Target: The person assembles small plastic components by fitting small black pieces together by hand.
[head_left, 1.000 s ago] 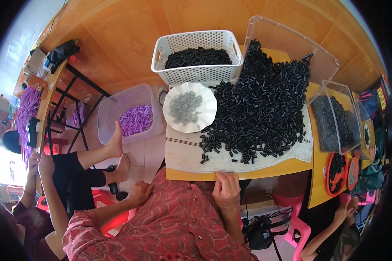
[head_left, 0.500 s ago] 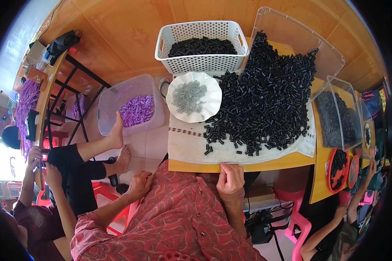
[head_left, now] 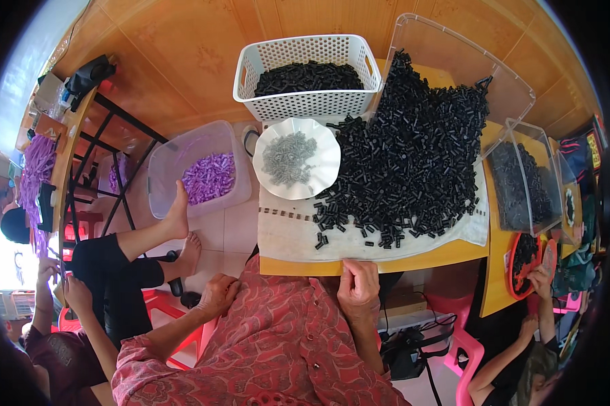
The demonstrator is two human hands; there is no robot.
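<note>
- Resting at the yellow table's (head_left: 292, 267) front edge, my right hand (head_left: 358, 287) is curled into a loose fist; I cannot tell whether anything is inside.
- My left hand (head_left: 218, 295) lies beside my red patterned shirt (head_left: 267, 331), its grip hidden.
- Small black cylinders (head_left: 413, 159) lie heaped on a white cloth (head_left: 284, 240), beside a scalloped white plate (head_left: 327, 162) of clear pieces (head_left: 288, 159).
</note>
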